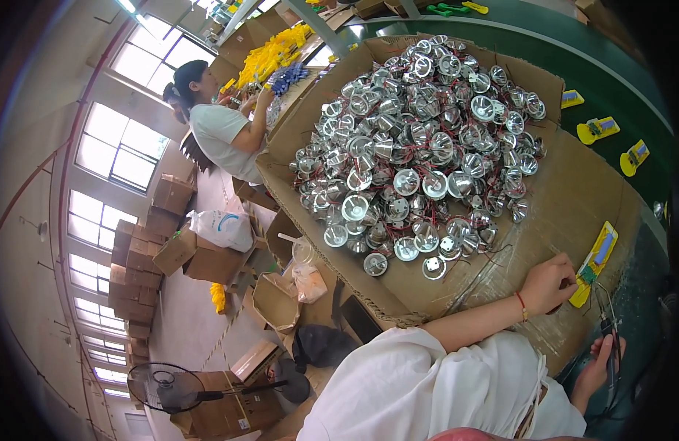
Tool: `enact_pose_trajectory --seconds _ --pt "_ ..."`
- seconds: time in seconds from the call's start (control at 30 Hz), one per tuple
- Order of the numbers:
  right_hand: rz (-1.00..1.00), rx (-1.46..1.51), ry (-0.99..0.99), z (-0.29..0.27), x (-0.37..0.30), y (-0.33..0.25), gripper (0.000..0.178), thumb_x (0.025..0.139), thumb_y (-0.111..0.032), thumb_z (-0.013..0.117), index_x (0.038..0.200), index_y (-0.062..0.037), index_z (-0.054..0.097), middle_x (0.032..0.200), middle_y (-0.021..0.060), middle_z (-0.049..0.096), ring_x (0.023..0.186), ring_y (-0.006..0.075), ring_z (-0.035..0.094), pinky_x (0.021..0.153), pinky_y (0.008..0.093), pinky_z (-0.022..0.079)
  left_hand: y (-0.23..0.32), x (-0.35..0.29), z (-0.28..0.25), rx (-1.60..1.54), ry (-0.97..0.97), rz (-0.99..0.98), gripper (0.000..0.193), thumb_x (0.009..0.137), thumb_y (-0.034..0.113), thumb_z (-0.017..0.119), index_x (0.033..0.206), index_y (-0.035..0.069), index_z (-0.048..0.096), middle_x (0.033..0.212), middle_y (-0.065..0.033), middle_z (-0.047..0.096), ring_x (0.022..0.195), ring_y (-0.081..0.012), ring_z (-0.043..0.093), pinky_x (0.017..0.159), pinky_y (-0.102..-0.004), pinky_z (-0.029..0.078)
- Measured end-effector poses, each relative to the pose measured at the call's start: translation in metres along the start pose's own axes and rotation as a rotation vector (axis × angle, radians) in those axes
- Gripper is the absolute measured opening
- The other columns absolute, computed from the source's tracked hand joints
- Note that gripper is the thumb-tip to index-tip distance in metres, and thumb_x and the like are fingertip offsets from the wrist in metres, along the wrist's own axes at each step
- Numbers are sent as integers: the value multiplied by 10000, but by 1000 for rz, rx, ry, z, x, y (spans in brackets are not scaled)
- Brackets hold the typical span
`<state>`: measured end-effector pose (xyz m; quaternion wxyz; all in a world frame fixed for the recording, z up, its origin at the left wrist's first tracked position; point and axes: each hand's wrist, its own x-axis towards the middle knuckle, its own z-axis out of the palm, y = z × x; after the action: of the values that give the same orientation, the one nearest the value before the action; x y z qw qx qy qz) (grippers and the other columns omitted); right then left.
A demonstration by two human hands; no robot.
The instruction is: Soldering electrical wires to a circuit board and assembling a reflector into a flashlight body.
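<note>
My right hand (598, 365) holds a dark-handled soldering iron (608, 325). Its metal tip points up at the small green circuit board at the lower end of a yellow plastic housing (598, 257). A blue-violet cylindrical cell lies in that housing. Just left of the housing my left hand (549, 285) rests over the cardboard with curled fingers; what they pinch, if anything, is hidden. Beyond that hand, silver reflector cups (427, 162) with red wires are heaped in a cut-down cardboard box (574, 184).
More yellow housings (598, 129) lie along the green conveyor belt (530, 66) at right. A co-worker (225, 128) in a white top stands at far left beside piled yellow parts (273, 55). A black fan (166, 387) and stacked cartons (137, 257) stand on the left floor.
</note>
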<state>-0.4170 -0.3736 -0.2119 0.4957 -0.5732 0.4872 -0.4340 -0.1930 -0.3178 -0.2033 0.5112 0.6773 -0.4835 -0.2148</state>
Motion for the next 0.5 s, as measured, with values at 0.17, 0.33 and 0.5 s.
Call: enact_pose_trajectory --seconds 0.17,0.33,0.5 --pt "-1 27 26 6 -1 -5 170 878 -191 524 958 -41 532 708 -3 511 629 55 455 586 184 360 3 4 1 1 15 -30 110 712 116 647 691 37 574 767 -74 524 630 -227 557 566 -330 445" --pt "-19 49 40 -1 -3 -5 121 870 -152 531 917 -40 527 695 6 504 614 60 460 555 193 361 13 7 3 0 7 -76 97 691 99 638 650 27 587 760 -97 537 674 -257 561 585 -343 454" --pt "36 129 -22 17 -4 -21 122 817 -107 585 876 -13 534 657 47 548 567 91 511 522 211 412 0 13 1 15 19 50 62 684 45 640 680 3 595 742 -120 555 701 -261 558 592 -331 464"
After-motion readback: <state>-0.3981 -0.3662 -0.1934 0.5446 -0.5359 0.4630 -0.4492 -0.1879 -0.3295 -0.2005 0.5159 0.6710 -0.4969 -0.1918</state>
